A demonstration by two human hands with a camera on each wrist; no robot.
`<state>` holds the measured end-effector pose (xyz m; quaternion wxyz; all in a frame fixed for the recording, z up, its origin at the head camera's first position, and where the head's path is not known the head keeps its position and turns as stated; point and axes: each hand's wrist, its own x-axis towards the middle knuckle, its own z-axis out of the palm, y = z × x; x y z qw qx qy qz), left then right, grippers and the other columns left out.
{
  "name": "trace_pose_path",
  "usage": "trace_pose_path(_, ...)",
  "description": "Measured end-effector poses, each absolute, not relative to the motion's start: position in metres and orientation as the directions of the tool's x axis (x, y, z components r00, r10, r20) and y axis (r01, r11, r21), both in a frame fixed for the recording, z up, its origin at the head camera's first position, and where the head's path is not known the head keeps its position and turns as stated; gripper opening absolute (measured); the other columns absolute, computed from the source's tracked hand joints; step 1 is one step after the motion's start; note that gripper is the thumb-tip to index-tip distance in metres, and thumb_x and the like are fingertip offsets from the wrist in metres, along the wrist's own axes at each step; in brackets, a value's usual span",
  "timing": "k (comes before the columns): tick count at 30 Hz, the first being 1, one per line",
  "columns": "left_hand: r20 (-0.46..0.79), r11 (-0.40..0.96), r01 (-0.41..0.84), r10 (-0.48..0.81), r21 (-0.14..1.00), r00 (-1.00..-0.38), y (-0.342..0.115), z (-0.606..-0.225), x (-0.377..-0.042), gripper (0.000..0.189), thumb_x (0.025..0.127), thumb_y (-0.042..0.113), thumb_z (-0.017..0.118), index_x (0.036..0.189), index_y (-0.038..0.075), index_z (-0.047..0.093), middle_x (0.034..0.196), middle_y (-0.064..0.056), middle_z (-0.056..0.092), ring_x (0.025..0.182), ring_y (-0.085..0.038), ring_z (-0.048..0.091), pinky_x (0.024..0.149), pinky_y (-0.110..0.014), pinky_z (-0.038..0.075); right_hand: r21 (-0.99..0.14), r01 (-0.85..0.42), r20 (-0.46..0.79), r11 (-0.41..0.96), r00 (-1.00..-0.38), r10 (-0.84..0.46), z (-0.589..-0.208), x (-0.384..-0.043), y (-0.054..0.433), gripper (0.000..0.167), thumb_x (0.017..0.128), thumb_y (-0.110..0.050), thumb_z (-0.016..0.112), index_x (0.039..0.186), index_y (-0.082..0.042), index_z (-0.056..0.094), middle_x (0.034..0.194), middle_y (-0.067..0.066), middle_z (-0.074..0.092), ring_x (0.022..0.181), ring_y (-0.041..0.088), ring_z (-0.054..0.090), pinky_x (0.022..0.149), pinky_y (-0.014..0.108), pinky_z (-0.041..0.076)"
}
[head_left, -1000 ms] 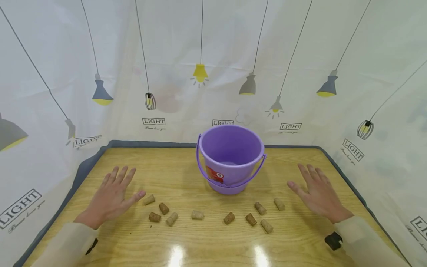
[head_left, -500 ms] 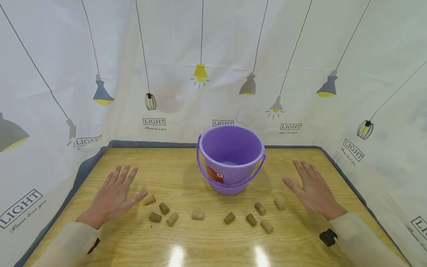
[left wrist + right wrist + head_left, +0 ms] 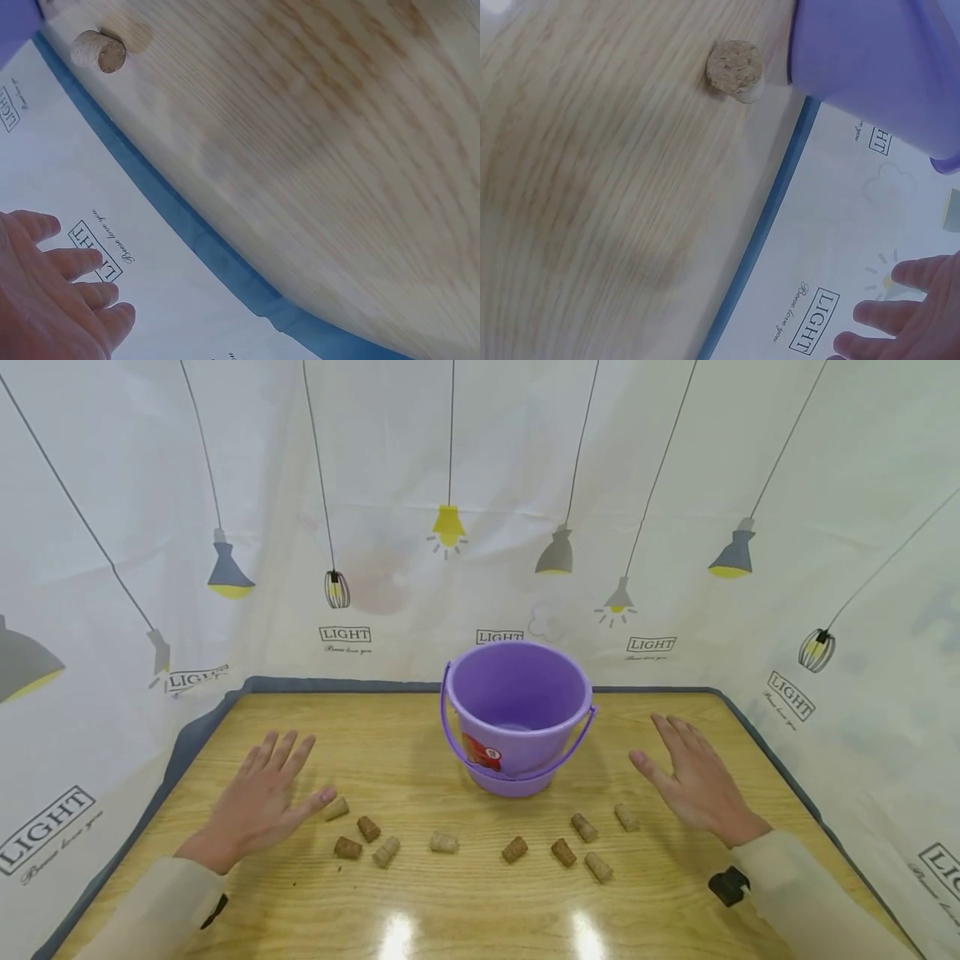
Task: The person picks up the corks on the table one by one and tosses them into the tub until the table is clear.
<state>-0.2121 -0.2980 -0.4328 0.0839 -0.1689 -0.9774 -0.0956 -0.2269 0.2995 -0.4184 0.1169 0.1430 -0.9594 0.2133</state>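
My left hand (image 3: 255, 802) hovers over the table's left side, fingers straight and spread, holding nothing; its thumb points toward a pale cork (image 3: 337, 808). In the left wrist view a cork (image 3: 100, 52) lies beyond the fingers (image 3: 79, 262). On the right, my right hand (image 3: 703, 785) is held the same way, palm down and holding nothing, near another cork (image 3: 627, 817). The right wrist view has a cork (image 3: 735, 69) beside the purple bucket (image 3: 862, 67). Several light and dark corks lie scattered in front of the bucket (image 3: 517, 752), whose handle hangs down its front.
The wooden table (image 3: 360, 735) has a blue-grey edging (image 3: 645, 690). White cloth (image 3: 420, 460) printed with lamps encloses it at the back and both sides. Black straps or devices (image 3: 729, 886) sit at the wrists.
My right hand has moved left and slightly away from me, closer to the corks. The left hand has drifted a little to the right. Corks and bucket stay in place.
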Motion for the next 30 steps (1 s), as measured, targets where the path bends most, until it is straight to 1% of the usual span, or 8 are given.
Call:
trace_pose_path(8, 0.188, 0.923, 0.348, 0.316, 0.166, -0.930, -0.294, -0.434, -0.211, 0.093, 0.100, 0.064, 0.050, 0.164, 0.005, 0.016, 0.165, -0.031, 0.016, 0.152, -0.053, 0.008, 0.120, -0.068, 0.012, -0.392, -0.339, 0.304, 0.855, -0.925, -0.227, -0.414, -0.228, 0.294, 0.077, 0.106, -0.049, 0.047, 0.162, -0.002, 0.022, 0.161, 0.033, 0.025, 0.146, 0.056, 0.023, 0.115, 0.073, 0.018)
trace_pose_path(21, 0.194, 0.920, 0.358, 0.326, 0.159, -0.925, -0.289, -0.433, -0.211, 0.093, 0.100, 0.064, 0.050, 0.164, 0.005, 0.017, 0.165, -0.031, 0.018, 0.152, -0.052, 0.009, 0.121, -0.067, 0.013, -0.425, -0.371, 0.335, 0.826, -0.912, -0.238, -0.411, -0.233, 0.284, 0.074, 0.107, -0.046, 0.047, 0.162, -0.001, 0.023, 0.162, 0.031, 0.026, 0.147, 0.054, 0.024, 0.115, 0.073, 0.020)
trace_pose_path(30, 0.185, 0.919, 0.360, 0.331, 0.161, -0.926, -0.287, -0.433, -0.211, 0.094, 0.099, 0.065, 0.050, 0.164, 0.006, 0.018, 0.165, -0.030, 0.017, 0.152, -0.052, 0.008, 0.120, -0.068, 0.013, -0.455, -0.370, 0.337, 0.810, -0.914, -0.228, -0.407, -0.236, 0.275, 0.074, 0.108, -0.047, 0.045, 0.163, -0.005, 0.021, 0.164, 0.026, 0.024, 0.149, 0.051, 0.023, 0.117, 0.070, 0.019)
